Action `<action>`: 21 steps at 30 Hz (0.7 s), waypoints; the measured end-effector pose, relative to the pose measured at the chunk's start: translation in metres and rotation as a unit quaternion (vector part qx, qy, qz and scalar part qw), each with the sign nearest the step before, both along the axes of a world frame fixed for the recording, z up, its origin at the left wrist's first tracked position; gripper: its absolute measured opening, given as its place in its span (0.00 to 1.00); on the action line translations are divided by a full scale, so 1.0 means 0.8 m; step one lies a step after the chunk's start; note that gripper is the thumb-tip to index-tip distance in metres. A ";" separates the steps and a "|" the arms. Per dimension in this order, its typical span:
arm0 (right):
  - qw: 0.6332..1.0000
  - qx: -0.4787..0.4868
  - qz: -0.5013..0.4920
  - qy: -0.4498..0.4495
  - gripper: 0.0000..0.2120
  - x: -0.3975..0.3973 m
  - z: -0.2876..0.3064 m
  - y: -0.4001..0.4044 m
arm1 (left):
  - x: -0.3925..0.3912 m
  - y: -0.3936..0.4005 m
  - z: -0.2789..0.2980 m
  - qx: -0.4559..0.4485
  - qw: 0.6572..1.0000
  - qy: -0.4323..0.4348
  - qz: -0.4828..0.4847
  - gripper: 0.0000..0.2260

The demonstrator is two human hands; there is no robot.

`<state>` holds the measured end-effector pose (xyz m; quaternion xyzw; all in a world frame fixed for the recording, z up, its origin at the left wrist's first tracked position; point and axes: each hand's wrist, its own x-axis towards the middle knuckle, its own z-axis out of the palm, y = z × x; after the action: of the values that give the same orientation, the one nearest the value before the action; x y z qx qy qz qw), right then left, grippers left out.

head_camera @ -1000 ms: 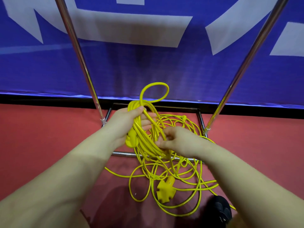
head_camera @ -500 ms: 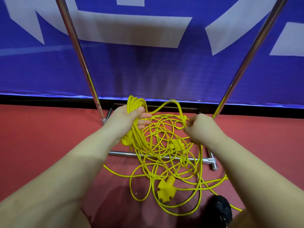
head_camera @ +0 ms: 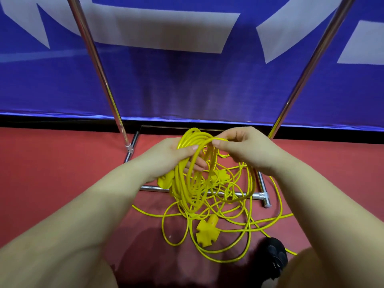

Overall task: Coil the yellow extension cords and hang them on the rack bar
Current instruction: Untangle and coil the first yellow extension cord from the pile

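Note:
My left hand (head_camera: 166,159) grips a bundle of yellow cord loops (head_camera: 185,183) that hangs down from its palm. Right beside it, my right hand (head_camera: 243,148) pinches a single strand of the same cord at the top of the bundle. More yellow cord (head_camera: 239,221) lies tangled on the red floor below, with a yellow multi-outlet end (head_camera: 205,231) in front and another yellow plug (head_camera: 221,175) behind the loops. The rack shows only its two slanted chrome poles (head_camera: 97,65) and its base bar (head_camera: 255,196); its top bar is out of view.
A blue banner (head_camera: 187,84) with white shapes hangs behind the rack. The second pole (head_camera: 307,69) rises at the right. A black shoe (head_camera: 274,256) stands on the red floor at the lower right, close to the loose cord.
My right hand has swung back left from beside the right pole and brought a strand up to the top of the bundle in my left hand. The left hand has held still.

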<state>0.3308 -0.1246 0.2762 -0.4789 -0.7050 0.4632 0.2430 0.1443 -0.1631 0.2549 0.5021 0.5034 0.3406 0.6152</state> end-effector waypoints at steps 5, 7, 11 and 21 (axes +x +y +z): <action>0.993 0.016 -0.095 -0.063 0.17 0.007 -0.020 0.014 | -0.003 0.003 -0.001 -0.009 0.998 -0.063 0.025 0.09; 0.994 -0.017 -0.079 -0.071 0.17 0.011 -0.020 0.016 | -0.006 0.007 -0.002 -0.007 0.995 -0.083 0.055 0.09; 0.992 -0.032 -0.062 -0.107 0.13 0.021 -0.020 0.017 | -0.013 0.015 0.003 -0.023 0.975 -0.157 0.154 0.09; 0.988 0.087 -0.079 -0.101 0.06 0.028 -0.008 0.024 | -0.011 0.007 0.003 -0.078 0.991 -0.096 0.049 0.12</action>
<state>0.3530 -0.1058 0.2700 -0.5548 -0.7232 0.3288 0.2470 0.1355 -0.1572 0.2569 0.3922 0.4914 0.3763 0.6805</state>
